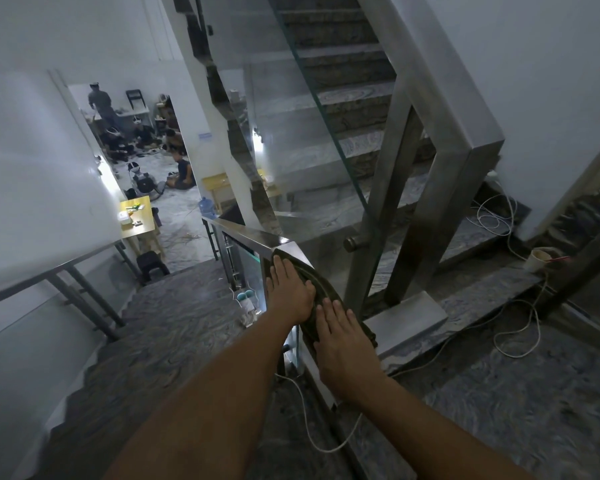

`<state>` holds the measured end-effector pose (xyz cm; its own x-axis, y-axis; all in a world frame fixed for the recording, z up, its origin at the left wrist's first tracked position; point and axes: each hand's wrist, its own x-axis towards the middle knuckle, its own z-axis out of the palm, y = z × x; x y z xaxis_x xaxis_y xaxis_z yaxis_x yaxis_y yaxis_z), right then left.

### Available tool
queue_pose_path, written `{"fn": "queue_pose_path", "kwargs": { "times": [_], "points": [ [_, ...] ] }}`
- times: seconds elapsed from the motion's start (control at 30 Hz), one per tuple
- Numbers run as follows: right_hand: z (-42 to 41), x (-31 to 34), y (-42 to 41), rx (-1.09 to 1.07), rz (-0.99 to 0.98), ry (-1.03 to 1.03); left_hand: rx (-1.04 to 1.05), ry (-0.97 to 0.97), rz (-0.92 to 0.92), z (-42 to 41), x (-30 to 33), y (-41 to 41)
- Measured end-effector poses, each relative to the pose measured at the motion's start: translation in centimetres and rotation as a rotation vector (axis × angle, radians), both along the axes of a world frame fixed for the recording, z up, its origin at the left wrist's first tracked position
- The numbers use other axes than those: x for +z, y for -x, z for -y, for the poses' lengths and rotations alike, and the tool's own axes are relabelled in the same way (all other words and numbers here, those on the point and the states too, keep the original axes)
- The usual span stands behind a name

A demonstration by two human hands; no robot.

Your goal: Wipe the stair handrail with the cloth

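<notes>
A flat steel handrail (246, 235) runs up from the lower flight to a corner in the middle of the head view, then comes toward me. A dark green cloth (329, 291) lies draped over the rail just this side of that corner. My left hand (289, 292) presses flat on the cloth's far part, fingers stretched toward the corner. My right hand (340, 341) lies flat on the cloth's near part, fingers together. Both palms rest on top; neither hand is curled around the rail.
A taller steel rail (465, 157) with a glass panel (291, 150) climbs the upper flight on the right. White cables (513, 327) trail across the marble landing near a paper cup (537, 259). Stairs descend at left toward a room with several seated people (142, 157) and yellow tables (137, 220).
</notes>
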<state>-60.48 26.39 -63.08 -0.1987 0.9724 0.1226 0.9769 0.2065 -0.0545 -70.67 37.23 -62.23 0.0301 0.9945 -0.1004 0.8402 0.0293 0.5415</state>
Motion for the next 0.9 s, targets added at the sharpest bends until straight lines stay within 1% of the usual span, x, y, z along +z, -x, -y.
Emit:
{"fn": "queue_pose_path", "kwargs": {
  "times": [0.07,0.27,0.3,0.43,0.5,0.57,0.63,0.7,0.77,0.83,0.9],
  "points": [
    [0.8,0.6,-0.2,0.000,-0.028,0.057,0.003,0.035,0.089,1.1,0.3,-0.4],
    [3.3,0.2,-1.0,0.026,0.020,0.017,0.033,0.175,0.323,3.5,0.6,-0.1],
    [3.7,0.0,-1.3,0.047,0.040,-0.015,0.042,0.195,0.348,3.9,0.5,0.0],
    [5.4,-0.4,-2.5,0.138,0.065,-0.110,0.004,0.232,0.331,5.5,0.5,0.5],
    [6.2,-0.4,-3.2,0.157,0.060,-0.156,-0.028,0.229,0.375,6.5,0.2,0.5],
    [6.8,-0.3,-4.1,0.170,0.032,-0.152,-0.075,0.208,0.417,8.2,-0.2,0.1],
    [7.2,-0.2,-5.5,0.185,0.006,-0.134,-0.122,0.151,0.385,9.7,-0.8,-0.7],
    [7.6,0.1,-6.9,0.193,-0.009,-0.102,-0.166,0.044,0.236,11.2,-1.3,-1.4],
    [7.9,0.6,-8.2,0.202,0.005,-0.071,-0.208,-0.053,0.147,12.5,-1.3,-1.7],
    [8.2,1.2,-9.4,0.217,0.030,-0.047,-0.256,-0.091,0.103,13.9,-1.4,-1.7],
    [8.6,1.5,-10.7,0.217,0.088,-0.006,-0.312,-0.106,0.017,15.2,-1.9,-1.4]
  ]
}}
